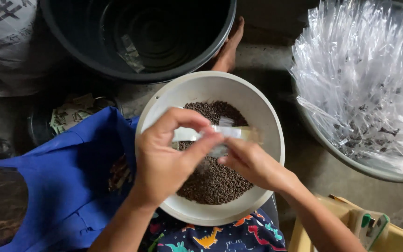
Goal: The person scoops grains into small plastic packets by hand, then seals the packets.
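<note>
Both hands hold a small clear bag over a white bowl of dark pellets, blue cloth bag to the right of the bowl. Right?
Not quite. In the head view the blue cloth bag lies left of the white bowl, not right. The left hand and right hand do hold the small clear bag over the dark pellets.

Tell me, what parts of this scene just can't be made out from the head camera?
- Small clear packet: blurred and pinched between the left hand and right hand; its contents can't be told.
- White bowl of dark pellets: the middle is covered by both hands.
- Blue bag: its inside is hidden by its own folds.
- Basin of clear bags: cut off by the right edge.
</note>
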